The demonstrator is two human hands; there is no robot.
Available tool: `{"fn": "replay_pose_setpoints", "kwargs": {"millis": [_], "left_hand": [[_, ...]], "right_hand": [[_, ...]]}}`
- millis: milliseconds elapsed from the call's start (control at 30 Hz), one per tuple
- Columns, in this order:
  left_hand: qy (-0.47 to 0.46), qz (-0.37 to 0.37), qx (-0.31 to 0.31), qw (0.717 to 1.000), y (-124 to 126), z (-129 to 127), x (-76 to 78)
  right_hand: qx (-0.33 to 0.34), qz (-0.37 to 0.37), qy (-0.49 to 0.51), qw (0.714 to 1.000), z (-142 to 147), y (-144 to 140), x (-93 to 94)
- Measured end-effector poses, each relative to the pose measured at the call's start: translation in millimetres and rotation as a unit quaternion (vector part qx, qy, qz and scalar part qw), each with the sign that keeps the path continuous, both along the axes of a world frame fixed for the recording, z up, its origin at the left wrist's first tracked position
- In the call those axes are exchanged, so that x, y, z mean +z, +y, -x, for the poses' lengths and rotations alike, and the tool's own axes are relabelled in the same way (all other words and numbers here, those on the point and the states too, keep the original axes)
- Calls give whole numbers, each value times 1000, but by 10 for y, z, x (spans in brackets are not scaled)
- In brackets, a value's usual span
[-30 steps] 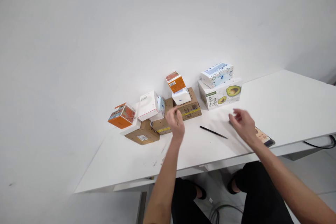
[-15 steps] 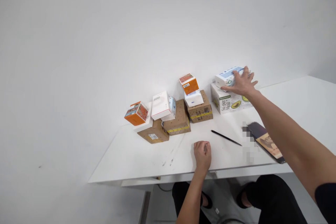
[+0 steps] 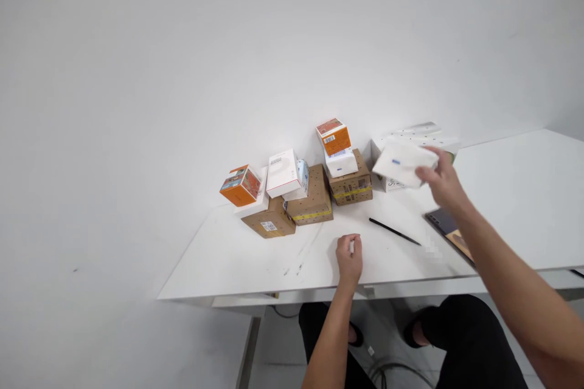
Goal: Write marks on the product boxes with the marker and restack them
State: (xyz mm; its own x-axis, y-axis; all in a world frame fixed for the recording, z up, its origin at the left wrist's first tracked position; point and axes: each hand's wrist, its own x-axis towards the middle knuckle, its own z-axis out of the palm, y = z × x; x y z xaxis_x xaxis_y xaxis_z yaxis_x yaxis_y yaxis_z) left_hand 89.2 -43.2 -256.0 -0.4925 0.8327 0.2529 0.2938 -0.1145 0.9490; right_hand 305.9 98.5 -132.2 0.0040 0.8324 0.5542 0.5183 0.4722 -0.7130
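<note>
Lifted off the avocado box [image 3: 385, 181]: right hand's [image 3: 442, 185] tissue pack [image 3: 404, 164].

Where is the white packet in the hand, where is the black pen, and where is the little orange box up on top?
white packet [image 3: 402, 164]: head view, on its broad white face.
black pen [image 3: 395, 232]: head view, middle of its thin shaft.
orange box [image 3: 334, 137]: head view, on its orange front with the barcode.

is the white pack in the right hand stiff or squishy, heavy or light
Probably light: the right hand holds the white pack off the table by one end, and it stays level. Likely soft: it looks like a wrapped tissue pack, though blur hides any denting under the grip.
</note>
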Motion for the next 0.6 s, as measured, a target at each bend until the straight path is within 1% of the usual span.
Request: {"fn": "replay_pose_setpoints", "kwargs": {"millis": [33,67,100,167,233,300,333,367,433,500,567,600], "left_hand": [[-36,-3,9,999,-1,16,-9],[-73,-8,21,997,-8,38,-19],[-110,-13,37,993,-23,67,-28],[-179,-25,69,981,-84,141,-41],[-233,-33,90,968,-182,221,-40],[-268,-36,96,958,-293,281,-29],[-282,-38,94,954,-344,297,-23],[-293,-41,88,951,-387,302,-18],[-306,-48,71,948,-447,289,-19],[-300,-54,53,951,-475,262,-33],[-278,-58,45,958,-485,240,-54],[-264,-60,43,962,-487,234,-65]], "right_hand": [[55,30,42,997,66,-231,-133],[90,39,58,993,144,-467,-278],[118,34,51,991,231,-696,-431],[150,14,10,988,404,-1091,-729],[194,-8,-77,978,534,-1354,-972],[227,-15,-149,962,593,-1478,-1130],[239,-11,-166,957,598,-1498,-1178],[247,-3,-169,954,590,-1501,-1209],[254,22,-133,958,558,-1479,-1243],[226,44,-57,971,533,-1450,-1264],[153,50,23,987,529,-1424,-1281],[109,48,45,992,532,-1407,-1283]]}}
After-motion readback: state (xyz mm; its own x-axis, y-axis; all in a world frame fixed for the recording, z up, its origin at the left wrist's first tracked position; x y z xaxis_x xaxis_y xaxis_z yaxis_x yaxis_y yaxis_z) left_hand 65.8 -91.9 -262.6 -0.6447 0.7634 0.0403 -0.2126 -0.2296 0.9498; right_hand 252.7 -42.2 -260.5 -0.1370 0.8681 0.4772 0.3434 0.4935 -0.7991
